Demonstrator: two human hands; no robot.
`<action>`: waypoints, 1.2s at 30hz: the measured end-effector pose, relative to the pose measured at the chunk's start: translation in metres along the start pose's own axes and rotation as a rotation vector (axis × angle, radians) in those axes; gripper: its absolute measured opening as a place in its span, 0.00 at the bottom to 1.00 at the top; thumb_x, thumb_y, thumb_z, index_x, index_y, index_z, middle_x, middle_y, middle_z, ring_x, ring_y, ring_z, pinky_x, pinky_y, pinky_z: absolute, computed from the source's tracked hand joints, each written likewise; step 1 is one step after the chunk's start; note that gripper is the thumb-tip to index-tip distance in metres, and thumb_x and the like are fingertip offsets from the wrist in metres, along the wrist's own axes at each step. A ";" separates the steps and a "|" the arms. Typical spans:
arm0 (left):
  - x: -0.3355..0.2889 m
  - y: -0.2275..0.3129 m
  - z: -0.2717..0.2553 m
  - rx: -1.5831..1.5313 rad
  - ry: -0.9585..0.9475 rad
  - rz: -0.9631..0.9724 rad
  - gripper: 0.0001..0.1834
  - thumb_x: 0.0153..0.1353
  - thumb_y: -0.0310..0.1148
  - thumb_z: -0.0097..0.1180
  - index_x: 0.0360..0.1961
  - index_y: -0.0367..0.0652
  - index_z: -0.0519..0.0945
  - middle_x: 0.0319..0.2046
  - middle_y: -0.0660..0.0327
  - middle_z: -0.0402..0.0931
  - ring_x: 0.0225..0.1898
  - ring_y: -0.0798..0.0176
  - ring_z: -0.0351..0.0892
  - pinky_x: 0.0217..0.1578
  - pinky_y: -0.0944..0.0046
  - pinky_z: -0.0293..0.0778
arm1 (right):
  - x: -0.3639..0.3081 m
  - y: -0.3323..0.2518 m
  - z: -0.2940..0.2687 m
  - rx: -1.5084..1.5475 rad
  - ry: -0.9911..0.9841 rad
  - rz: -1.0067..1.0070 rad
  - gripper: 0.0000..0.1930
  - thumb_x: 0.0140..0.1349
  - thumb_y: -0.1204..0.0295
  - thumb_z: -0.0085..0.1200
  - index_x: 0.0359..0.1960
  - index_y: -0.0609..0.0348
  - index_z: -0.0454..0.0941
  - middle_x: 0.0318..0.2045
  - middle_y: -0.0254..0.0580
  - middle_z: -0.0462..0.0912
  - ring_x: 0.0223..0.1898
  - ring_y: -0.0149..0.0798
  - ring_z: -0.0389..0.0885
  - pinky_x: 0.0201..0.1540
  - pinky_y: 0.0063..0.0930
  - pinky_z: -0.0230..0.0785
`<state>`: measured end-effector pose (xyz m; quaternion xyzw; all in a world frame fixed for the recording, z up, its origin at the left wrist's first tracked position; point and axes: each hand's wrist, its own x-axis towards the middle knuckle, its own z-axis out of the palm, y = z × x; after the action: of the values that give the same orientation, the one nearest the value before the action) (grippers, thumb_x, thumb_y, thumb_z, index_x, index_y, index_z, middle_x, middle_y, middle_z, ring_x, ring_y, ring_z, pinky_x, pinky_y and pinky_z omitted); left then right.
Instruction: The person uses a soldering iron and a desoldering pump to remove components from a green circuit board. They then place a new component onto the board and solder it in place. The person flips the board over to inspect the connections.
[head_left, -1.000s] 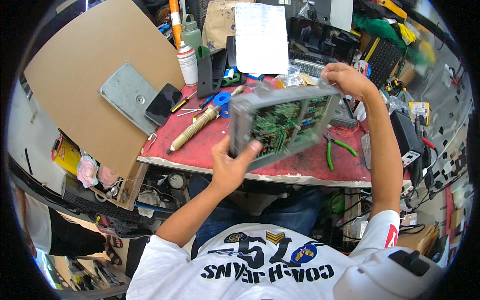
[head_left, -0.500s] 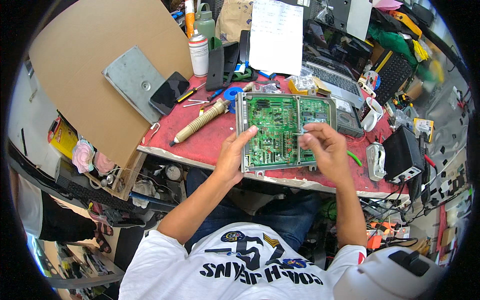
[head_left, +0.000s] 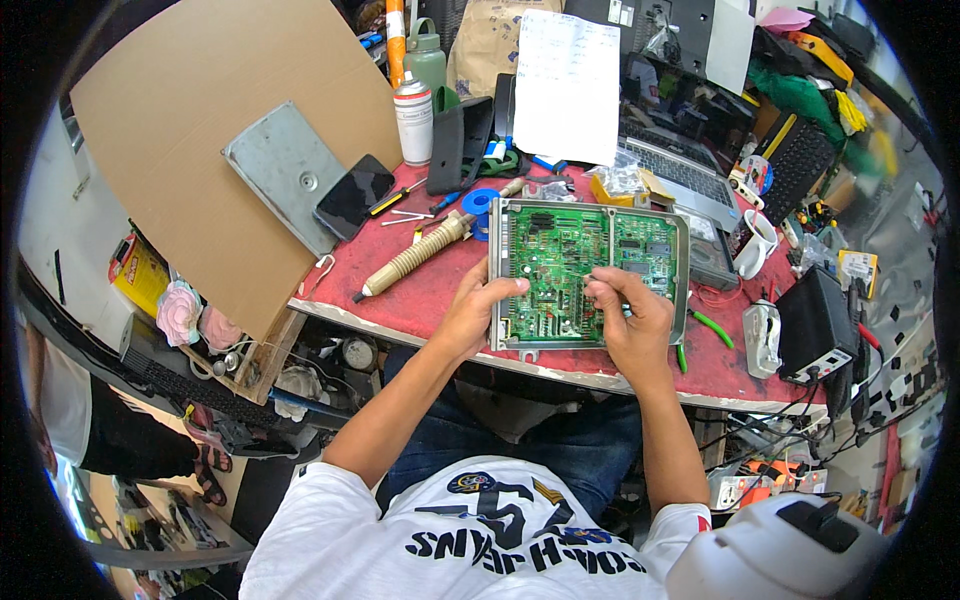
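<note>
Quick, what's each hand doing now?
Left hand: closed on the metal case.
Right hand: pinched closed over the circuit board; can't tell if it's holding anything.

The left hand (head_left: 470, 312) gripped, thumb (head_left: 508, 288) extended toward the right hand (head_left: 640, 315), whose fingers (head_left: 622, 281) curled inward (the tips looked pinched together); below the hands, both forearms (head_left: 395, 410) slanted outward.
</note>
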<state>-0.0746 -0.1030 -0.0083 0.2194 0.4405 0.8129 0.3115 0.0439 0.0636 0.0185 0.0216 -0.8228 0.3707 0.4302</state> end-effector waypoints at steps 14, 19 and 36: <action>-0.001 -0.009 -0.004 0.009 0.002 0.071 0.31 0.50 0.23 0.53 0.59 0.34 0.66 0.48 0.54 0.75 0.46 0.61 0.79 0.49 0.60 0.77 | 0.005 -0.009 0.010 -0.161 -0.009 -0.161 0.06 0.56 0.82 0.57 0.36 0.64 0.77 0.33 0.48 0.80 0.35 0.49 0.79 0.38 0.37 0.71; -0.002 -0.008 -0.004 -0.011 -0.016 0.069 0.32 0.47 0.23 0.54 0.58 0.34 0.67 0.47 0.55 0.76 0.46 0.61 0.79 0.50 0.60 0.76 | 0.003 -0.012 0.012 -0.199 -0.006 -0.185 0.06 0.56 0.82 0.57 0.35 0.64 0.77 0.33 0.48 0.79 0.35 0.49 0.78 0.37 0.38 0.70; -0.005 -0.009 -0.005 -0.052 -0.009 0.060 0.35 0.47 0.20 0.54 0.61 0.34 0.66 0.46 0.56 0.76 0.46 0.64 0.77 0.50 0.64 0.73 | 0.000 -0.014 0.014 -0.140 0.038 -0.079 0.05 0.57 0.82 0.57 0.35 0.65 0.78 0.32 0.47 0.80 0.33 0.46 0.79 0.36 0.32 0.71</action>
<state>-0.0713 -0.1056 -0.0184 0.2278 0.4113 0.8320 0.2946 0.0396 0.0447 0.0220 0.0168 -0.8368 0.2956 0.4605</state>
